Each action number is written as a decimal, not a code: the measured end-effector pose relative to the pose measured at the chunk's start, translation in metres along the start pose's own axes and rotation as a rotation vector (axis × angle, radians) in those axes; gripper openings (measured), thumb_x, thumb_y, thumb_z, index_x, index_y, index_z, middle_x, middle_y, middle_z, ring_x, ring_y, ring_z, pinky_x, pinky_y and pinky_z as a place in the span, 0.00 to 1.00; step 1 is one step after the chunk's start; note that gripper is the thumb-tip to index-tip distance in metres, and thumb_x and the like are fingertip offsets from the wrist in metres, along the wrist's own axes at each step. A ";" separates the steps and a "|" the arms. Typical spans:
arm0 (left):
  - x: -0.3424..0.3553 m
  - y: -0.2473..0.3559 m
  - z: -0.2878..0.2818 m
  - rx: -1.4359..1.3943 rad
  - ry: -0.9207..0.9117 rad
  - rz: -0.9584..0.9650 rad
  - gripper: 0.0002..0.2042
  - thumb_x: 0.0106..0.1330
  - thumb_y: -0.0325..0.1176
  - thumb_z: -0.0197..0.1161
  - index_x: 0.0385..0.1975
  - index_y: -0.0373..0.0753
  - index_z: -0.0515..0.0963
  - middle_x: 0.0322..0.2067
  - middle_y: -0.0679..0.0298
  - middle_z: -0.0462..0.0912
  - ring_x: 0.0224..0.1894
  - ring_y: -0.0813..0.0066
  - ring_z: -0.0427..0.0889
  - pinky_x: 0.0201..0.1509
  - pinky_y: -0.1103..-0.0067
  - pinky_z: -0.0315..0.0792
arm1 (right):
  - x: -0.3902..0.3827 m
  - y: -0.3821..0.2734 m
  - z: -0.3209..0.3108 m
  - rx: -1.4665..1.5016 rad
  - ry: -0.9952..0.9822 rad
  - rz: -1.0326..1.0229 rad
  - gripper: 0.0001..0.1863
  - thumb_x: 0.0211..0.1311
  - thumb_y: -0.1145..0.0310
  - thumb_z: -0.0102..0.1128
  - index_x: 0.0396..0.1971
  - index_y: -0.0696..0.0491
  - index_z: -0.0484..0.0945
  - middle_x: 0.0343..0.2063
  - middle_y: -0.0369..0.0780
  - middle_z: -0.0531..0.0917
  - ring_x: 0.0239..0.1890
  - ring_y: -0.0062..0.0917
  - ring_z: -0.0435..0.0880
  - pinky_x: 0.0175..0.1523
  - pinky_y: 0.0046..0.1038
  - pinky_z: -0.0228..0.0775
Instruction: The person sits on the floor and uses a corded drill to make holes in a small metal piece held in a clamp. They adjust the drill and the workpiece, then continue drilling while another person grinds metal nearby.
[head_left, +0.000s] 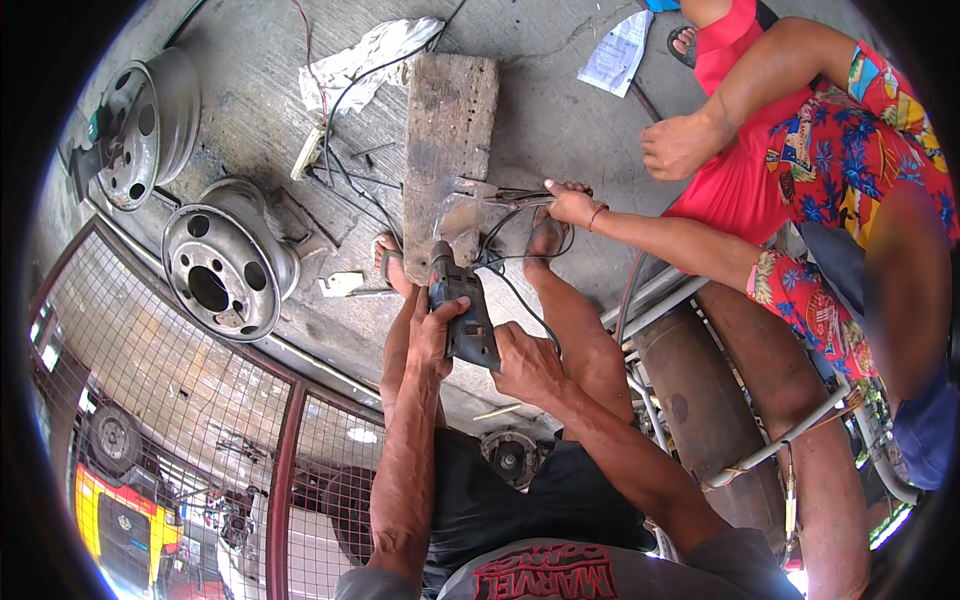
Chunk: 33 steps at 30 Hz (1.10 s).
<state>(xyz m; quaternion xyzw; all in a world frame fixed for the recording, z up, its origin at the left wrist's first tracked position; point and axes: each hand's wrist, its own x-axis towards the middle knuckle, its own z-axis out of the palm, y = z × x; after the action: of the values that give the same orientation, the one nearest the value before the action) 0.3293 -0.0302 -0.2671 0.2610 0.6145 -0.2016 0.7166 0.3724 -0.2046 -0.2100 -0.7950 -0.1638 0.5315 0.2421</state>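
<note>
Nearest the viewer, the left hand (432, 330) is wrapped around the forward body of a power drill (478, 325), and the right hand (528, 362) is closed about its rear end. The drill, of dark casing with a grey front, stands over the near end of a wooden block (450, 110), its chuck pointing away from the wearer. The block is a long, thick rectangle, its grain weathered and its surface pitted. Beyond the chuck lies a thin, pale piece (462, 215), its material unclear; a co-worker's hand (573, 204) grips a slender metal tool reaching over the block. To the right, a brown cylinder (690, 385) sits within pale metal tubing; whether it is hollow cannot be told. To the left, two round steel wheel rims (222, 262), pierced by holes, rest on rough concrete. Farther off lie a crumpled white cloth (385, 52) and a printed paper sheet (613, 55).
</note>
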 end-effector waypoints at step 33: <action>0.000 0.004 0.004 0.002 0.002 -0.016 0.35 0.64 0.24 0.65 0.72 0.36 0.61 0.45 0.52 0.81 0.35 0.64 0.88 0.31 0.73 0.86 | 0.004 -0.003 -0.010 -0.007 -0.062 0.039 0.24 0.51 0.68 0.75 0.44 0.60 0.73 0.40 0.51 0.82 0.40 0.50 0.88 0.44 0.49 0.80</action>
<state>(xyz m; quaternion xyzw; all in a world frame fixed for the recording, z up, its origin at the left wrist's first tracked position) 0.3345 -0.0294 -0.2666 0.2570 0.6172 -0.2079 0.7140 0.3834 -0.2017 -0.2084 -0.7820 -0.1575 0.5599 0.2240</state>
